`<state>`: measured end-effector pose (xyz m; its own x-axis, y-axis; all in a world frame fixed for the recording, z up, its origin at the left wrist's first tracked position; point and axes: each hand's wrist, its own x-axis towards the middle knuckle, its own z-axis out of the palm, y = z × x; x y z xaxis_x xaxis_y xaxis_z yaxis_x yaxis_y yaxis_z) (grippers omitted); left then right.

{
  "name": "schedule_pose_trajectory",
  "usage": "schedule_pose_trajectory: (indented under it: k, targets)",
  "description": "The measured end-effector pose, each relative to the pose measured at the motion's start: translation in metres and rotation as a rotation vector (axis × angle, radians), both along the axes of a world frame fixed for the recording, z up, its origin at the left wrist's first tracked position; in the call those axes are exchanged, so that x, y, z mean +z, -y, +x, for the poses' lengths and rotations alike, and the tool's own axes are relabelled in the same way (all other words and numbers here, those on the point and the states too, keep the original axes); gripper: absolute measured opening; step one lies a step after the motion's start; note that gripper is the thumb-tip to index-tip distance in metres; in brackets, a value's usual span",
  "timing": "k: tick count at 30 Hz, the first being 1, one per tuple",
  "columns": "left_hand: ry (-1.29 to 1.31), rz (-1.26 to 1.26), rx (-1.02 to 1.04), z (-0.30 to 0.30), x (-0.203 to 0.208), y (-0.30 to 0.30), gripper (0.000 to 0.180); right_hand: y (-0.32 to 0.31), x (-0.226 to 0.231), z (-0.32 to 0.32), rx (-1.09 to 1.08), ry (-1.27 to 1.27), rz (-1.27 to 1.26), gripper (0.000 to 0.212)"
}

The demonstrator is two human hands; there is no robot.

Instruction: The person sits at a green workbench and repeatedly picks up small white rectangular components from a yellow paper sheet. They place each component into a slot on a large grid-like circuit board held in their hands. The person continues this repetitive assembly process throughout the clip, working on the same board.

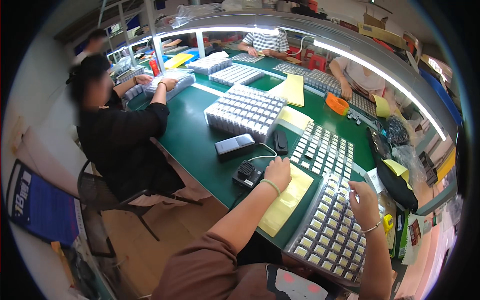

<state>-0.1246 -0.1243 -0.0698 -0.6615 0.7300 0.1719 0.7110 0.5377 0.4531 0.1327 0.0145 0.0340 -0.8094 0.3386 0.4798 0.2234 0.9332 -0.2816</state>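
My left hand (278, 174) is over the upper end of a yellow paper sheet (285, 202), fingers curled in. Whatever it may grip is hidden. Above the right side of a clear plastic tray (292, 239), my right hand (364, 204) has its thumb and fingers bent together; anything between the fingertips is too small to make out. Small white pieces with pale yellow faces fill the tray's pockets in rows. A second tray (324, 145) of similar white pieces lies flat just beyond, next to my left hand.
A tall stack of filled trays (245, 112) stands beyond a grey-and-black device (235, 146) and a small black fan-like unit (247, 172). Orange tape (336, 104), a black bag (387, 170) and a yellow tape measure (388, 223) lie to the right. Co-workers sit around the green table (182, 117).
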Motion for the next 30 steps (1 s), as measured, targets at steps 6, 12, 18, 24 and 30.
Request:
schedule_pose_trajectory:
  k: [6, 12, 18, 24, 30]
  targets:
    - [0.221, 0.075, -0.076, -0.011, 0.004, 0.003, 0.031, 0.027, 0.022, 0.006, 0.043, 0.006, -0.144, 0.017]
    - [0.408, 0.545, -0.17, 0.003, 0.043, 0.022, 0.02, 0.043, 0.022, -0.018, 0.132, -0.043, -0.289, 0.021]
    - [0.437, 0.752, -0.422, 0.049, 0.104, 0.052, 0.026, 0.078, 0.026, -0.067, 0.175, -0.263, -0.328, 0.03]
    - [0.583, 0.799, -0.441, 0.057, 0.104, 0.056, 0.021, 0.076, 0.024, -0.077, 0.152, -0.402, -0.389, 0.022]
    - [0.486, 0.884, -0.365, 0.064, 0.106, 0.057, 0.022, 0.078, 0.024, -0.08, 0.181, -0.477, -0.259, 0.011]
